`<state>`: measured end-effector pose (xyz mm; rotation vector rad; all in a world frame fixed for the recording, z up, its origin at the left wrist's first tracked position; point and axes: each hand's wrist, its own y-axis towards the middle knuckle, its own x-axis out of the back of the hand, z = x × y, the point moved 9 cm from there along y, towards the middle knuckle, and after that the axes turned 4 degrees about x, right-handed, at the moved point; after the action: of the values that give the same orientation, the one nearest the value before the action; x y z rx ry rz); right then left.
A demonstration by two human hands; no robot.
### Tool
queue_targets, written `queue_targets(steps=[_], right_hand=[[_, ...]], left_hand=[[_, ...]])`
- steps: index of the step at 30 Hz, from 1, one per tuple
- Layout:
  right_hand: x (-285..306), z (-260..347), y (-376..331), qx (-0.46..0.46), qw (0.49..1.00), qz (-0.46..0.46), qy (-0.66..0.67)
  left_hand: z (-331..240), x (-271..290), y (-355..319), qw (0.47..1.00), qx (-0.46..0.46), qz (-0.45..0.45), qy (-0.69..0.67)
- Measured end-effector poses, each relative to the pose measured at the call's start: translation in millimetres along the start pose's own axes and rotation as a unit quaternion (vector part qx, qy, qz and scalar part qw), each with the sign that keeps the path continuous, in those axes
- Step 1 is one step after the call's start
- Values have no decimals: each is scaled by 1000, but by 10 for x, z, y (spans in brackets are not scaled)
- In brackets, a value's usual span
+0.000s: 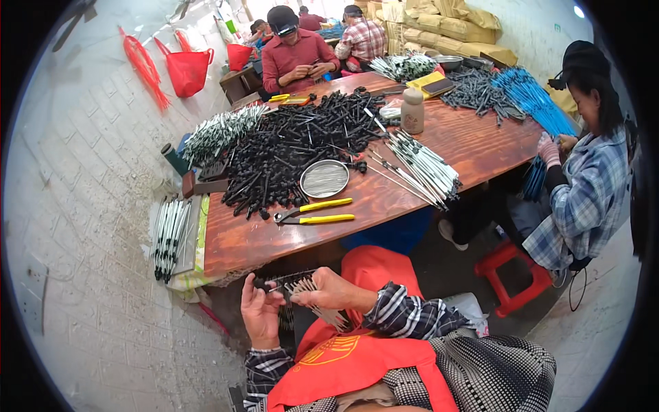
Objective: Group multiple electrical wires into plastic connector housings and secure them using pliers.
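Note:
Over my lap, below the table's near edge, my left hand (262, 314) pinches a small black plastic piece (260, 283) between thumb and fingers. Beside it on the right, my right hand (335, 291) is closed around a fanned bundle of thin pale rods (334, 318). A thin rod end reaches from the right hand's side toward the black piece; whether it is inserted cannot be made out. Beyond my hands, yellow-handled pincers (327, 219) lie on the wooden table (274, 240). Behind them sits a round dish (303, 185) of fine metal pins, against a large heap of black plastic pieces (295, 141).
White rods with dark ends (425, 165) lie right of the dish, near a beige bottle (412, 113). More bundled rods (171, 237) rest at the left. A co-worker (583, 185) handles blue rods at the right, beside a red stool (511, 278). Another person (298, 58) works across the table.

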<state>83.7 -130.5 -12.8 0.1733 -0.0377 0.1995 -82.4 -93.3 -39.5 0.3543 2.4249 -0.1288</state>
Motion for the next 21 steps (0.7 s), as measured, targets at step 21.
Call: queue_targets(steps=[21], right_hand=[[-127,10,251,7,998,-23,66]], left_hand=[[-3,-300,435,983,61,61,-165]])
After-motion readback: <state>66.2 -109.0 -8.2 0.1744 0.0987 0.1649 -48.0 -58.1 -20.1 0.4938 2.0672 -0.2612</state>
